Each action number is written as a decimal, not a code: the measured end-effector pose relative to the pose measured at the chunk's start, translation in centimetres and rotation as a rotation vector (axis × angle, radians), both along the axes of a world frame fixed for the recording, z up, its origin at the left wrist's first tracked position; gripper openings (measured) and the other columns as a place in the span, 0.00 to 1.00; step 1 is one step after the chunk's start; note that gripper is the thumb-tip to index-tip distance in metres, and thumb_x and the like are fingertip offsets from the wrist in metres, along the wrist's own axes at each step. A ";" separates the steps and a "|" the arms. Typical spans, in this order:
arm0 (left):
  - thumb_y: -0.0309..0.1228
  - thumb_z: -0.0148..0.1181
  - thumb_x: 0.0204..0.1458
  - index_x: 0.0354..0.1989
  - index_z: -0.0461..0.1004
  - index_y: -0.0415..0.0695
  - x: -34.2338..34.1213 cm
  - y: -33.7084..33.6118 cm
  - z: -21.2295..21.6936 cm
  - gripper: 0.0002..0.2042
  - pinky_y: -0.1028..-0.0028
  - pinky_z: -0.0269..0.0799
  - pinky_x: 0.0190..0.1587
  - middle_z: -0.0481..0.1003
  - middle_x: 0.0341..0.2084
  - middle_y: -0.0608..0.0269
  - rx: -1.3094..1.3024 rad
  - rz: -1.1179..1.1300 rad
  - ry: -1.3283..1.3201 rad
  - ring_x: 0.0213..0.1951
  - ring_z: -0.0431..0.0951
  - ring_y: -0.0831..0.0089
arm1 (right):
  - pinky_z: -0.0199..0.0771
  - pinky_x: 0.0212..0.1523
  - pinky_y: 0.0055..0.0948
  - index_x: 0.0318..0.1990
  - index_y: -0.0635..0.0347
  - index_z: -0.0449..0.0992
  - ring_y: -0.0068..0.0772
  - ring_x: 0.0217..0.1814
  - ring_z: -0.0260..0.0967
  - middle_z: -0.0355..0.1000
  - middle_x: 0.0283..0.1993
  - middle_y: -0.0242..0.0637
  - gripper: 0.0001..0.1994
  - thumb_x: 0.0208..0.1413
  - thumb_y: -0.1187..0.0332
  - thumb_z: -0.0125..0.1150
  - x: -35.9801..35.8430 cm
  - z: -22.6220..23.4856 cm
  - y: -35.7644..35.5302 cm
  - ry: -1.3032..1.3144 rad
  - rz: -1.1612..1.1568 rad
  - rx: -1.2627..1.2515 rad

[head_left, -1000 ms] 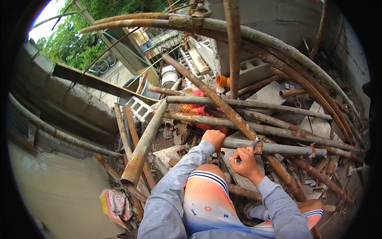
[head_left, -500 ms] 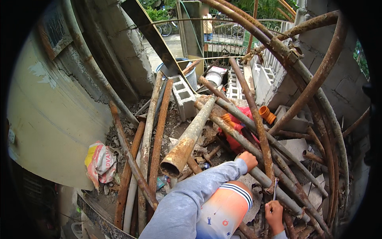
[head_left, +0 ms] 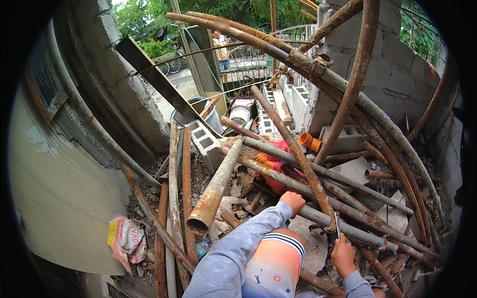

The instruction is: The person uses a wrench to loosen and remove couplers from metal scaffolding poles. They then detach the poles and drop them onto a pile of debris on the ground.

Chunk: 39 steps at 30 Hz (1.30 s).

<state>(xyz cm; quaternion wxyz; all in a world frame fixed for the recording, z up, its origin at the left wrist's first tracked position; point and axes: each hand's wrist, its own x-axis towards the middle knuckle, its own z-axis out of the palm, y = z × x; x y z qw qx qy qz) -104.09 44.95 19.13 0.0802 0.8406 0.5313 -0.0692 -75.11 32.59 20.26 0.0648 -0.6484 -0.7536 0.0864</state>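
My left hand (head_left: pixel 292 202) is closed on a grey metal pipe (head_left: pixel 323 218) that slants down to the right through the pile. Its fingers are partly turned from sight. In my right hand (head_left: pixel 343 255) is a slim silver wrench (head_left: pixel 338 224), held upright, its upper end by the lower end of a rusty pipe (head_left: pixel 303 159). That rusty pipe crosses over the grey one. Left of my hands lies a wide, rust-mottled pipe (head_left: pixel 218 186) with its open mouth toward me.
Long rusty tubes (head_left: pixel 355 84) arch across the right side. Several pipes (head_left: pixel 187 193) lean on rubble at left, near a crumpled sack (head_left: pixel 128 241). Ahead are a hollow block (head_left: pixel 206 144), orange fittings (head_left: pixel 310 142) and a blue bucket (head_left: pixel 211 116). A person (head_left: pixel 222 54) stands beyond the gate.
My view has tilted up and turned right, so the scene sits differently in the picture. Both hands keep their hold, with the wrench still by the rusty pipe's lower end.
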 end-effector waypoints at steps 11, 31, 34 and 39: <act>0.27 0.68 0.38 0.30 0.84 0.46 0.1 -0.9 -0.7 0.08 0.62 0.80 0.38 0.83 0.31 0.54 0.038 0.065 -0.098 0.37 0.84 0.59 | 0.65 0.30 0.59 0.29 0.57 0.70 0.64 0.28 0.68 0.70 0.25 0.51 0.17 0.67 0.59 0.43 13.9 -8.4 9.2 -0.014 0.130 0.302; 0.30 0.71 0.34 0.29 0.83 0.45 -0.5 0.1 -2.2 0.10 0.61 0.80 0.38 0.82 0.29 0.54 -0.080 0.052 -0.034 0.35 0.84 0.58 | 0.73 0.35 0.54 0.27 0.64 0.77 0.64 0.34 0.74 0.75 0.28 0.57 0.20 0.58 0.53 0.59 -17.9 -5.3 24.4 0.434 0.026 0.021; 0.31 0.71 0.34 0.28 0.83 0.46 -0.6 0.6 -2.1 0.10 0.61 0.80 0.37 0.82 0.28 0.55 -0.076 0.070 -0.067 0.35 0.84 0.58 | 0.70 0.29 0.53 0.26 0.63 0.75 0.62 0.29 0.73 0.73 0.24 0.55 0.18 0.60 0.56 0.59 -18.0 -2.0 18.2 0.450 0.140 0.149; 0.33 0.73 0.33 0.29 0.84 0.46 -0.5 1.2 -1.8 0.11 0.60 0.80 0.37 0.83 0.29 0.54 -0.065 0.074 -0.066 0.36 0.84 0.58 | 0.66 0.33 0.47 0.22 0.60 0.71 0.53 0.29 0.71 0.71 0.23 0.47 0.17 0.61 0.61 0.57 -14.1 0.0 8.3 0.505 0.346 0.284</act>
